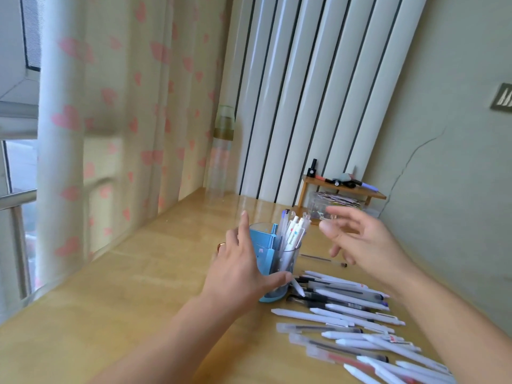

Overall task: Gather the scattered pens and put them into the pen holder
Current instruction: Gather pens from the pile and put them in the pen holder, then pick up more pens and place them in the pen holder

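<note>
A clear pen holder [289, 260] with a blue insert and blue base stands mid-desk, holding several white pens [294, 231]. My left hand [241, 268] wraps around its left side, thumb across the lower front. My right hand [363, 241] hovers to the right of the holder, fingers spread, nothing in it. Many white and clear pens [357, 322] lie scattered on the wooden desk to the right of and in front of the holder. One thin refill-like pen [324, 259] lies alone behind them.
A small wooden shelf [343, 191] with markers stands at the back by the white radiator, a clear box [332, 205] beneath it. A tall clear bottle [221, 151] stands in the corner. A heart-print curtain hangs to the left. The wall runs along the right.
</note>
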